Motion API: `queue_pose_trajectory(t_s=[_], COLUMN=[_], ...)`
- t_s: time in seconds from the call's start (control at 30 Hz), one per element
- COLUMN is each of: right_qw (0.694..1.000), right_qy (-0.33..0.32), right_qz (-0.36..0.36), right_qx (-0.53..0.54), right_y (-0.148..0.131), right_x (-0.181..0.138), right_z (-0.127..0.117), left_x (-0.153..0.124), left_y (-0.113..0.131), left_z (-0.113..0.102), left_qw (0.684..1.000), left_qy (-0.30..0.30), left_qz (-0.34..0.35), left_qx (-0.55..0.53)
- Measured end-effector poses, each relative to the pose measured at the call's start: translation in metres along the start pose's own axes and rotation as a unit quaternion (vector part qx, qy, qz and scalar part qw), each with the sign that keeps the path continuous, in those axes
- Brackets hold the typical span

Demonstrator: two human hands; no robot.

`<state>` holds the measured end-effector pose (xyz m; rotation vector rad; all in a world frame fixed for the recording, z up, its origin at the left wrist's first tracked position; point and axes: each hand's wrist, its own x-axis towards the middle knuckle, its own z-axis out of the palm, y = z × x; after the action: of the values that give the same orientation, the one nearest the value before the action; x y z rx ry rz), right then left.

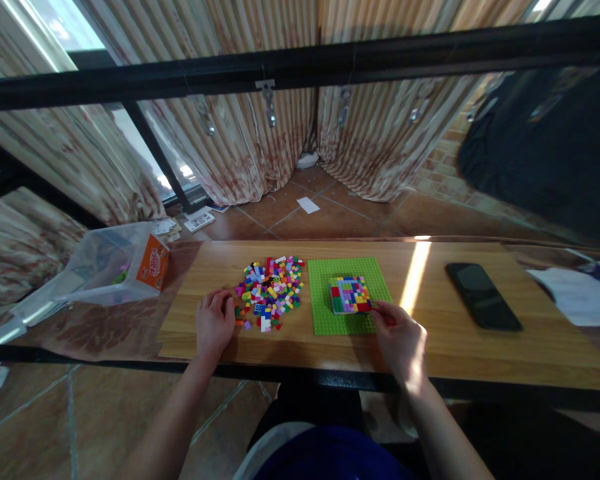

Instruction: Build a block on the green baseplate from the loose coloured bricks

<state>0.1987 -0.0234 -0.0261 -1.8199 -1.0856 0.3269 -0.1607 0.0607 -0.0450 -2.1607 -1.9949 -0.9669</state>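
Observation:
A pile of small coloured bricks (271,292) lies on the wooden table (445,333). My left hand (213,323) rests at the pile's left edge, fingers curled over a few bricks there. To the right lies a green baseplate (325,313) with a square block of mixed-colour bricks (350,294) built on it. My right hand (399,337) sits at the baseplate's lower right corner, fingertips pinched beside the block; what they hold is too small to name.
A black phone (483,295) lies on the table to the right, with white paper (570,290) beyond it. A clear plastic box (111,263) with an orange label stands at the left. A black bar (300,63) crosses overhead.

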Motion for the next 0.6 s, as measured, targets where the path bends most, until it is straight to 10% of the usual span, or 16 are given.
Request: queue_pose_trajectory(t_s=[0.6], right_qw=[0.992], right_qy=[-0.027], right_qz=[0.105], right_qx=[0.064], right_y=[-0.0076], right_x=[0.0054], right_z=[-0.0018], left_x=[-0.0015], left_y=[-0.0028], left_z=[0.0026], left_qw=[1.0], left_qy=[0.003], left_qz=[-0.002], left_qx=[0.002])
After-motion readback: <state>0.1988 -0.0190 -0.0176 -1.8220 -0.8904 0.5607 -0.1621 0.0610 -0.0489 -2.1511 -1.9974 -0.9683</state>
